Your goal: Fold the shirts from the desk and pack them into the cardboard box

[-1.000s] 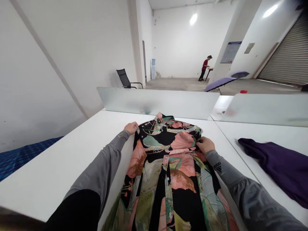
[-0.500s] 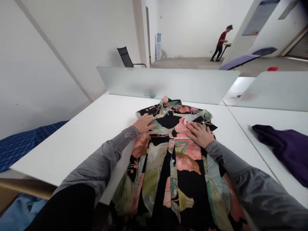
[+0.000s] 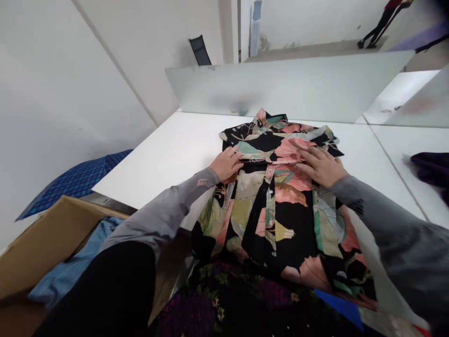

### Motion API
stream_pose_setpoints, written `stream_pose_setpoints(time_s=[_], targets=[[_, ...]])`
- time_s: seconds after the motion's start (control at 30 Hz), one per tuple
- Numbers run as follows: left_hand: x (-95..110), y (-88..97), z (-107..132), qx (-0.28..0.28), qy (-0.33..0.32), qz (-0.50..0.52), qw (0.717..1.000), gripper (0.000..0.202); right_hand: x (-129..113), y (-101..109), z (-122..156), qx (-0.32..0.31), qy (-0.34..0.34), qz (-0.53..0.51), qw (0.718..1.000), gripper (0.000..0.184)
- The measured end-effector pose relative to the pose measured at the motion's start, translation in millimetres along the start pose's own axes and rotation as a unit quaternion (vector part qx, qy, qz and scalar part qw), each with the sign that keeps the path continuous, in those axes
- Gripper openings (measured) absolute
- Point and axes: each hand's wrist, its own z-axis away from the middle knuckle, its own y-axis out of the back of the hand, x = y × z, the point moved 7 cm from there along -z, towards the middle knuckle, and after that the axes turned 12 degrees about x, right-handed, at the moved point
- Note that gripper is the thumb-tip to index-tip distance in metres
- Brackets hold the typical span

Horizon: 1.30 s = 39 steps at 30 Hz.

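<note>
A floral shirt point(image 3: 291, 220), black with pink, green and cream print, lies front up on the white table point(image 3: 157, 154), collar at the far end. A crosswise fold runs over its chest, and its hem hangs over the near edge. My left hand point(image 3: 227, 164) rests flat on the shirt's left side by this fold, fingers stretched out. On the right side, my right hand point(image 3: 322, 166) lies with spread fingers over the pink print at the same fold. Both hands press on cloth without gripping it.
A frosted divider point(image 3: 280, 89) stands along the table's far edge. Dark purple cloth point(image 3: 431, 168) lies at right. Lower left are a cardboard box point(image 3: 52, 234) with light blue cloth point(image 3: 80, 262) and a blue checked umbrella point(image 3: 80, 180). A person point(image 3: 380, 23) stands far back.
The view has tilted down, showing the box and the shirt's hem. Both hands have slid slightly down the shirt towards me, to the fold's edge.
</note>
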Motion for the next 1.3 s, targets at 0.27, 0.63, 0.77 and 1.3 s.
stream_pose_setpoints(time_s=[0.27, 0.63, 0.77, 1.3], targets=[[74.9, 39.0, 154.2, -0.071, -0.023, 0.009, 0.997, 0.054, -75.6, 9.8, 148.1, -0.014, 0.067, 0.203, 0.977, 0.059], [64.0, 72.8, 216.7, 0.028, -0.112, 0.017, 0.993, 0.056, -104.8, 104.5, 224.4, 0.088, 0.040, 0.092, 0.991, 0.050], [63.2, 66.6, 242.2, -0.026, -0.192, -0.040, 0.980, 0.063, -113.8, 73.5, 272.2, -0.052, 0.138, 0.144, 0.979, 0.064], [96.8, 54.8, 199.2, -0.039, -0.212, 0.161, 0.963, 0.058, -96.2, 59.7, 268.3, -0.001, 0.183, 0.139, 0.973, 0.052]])
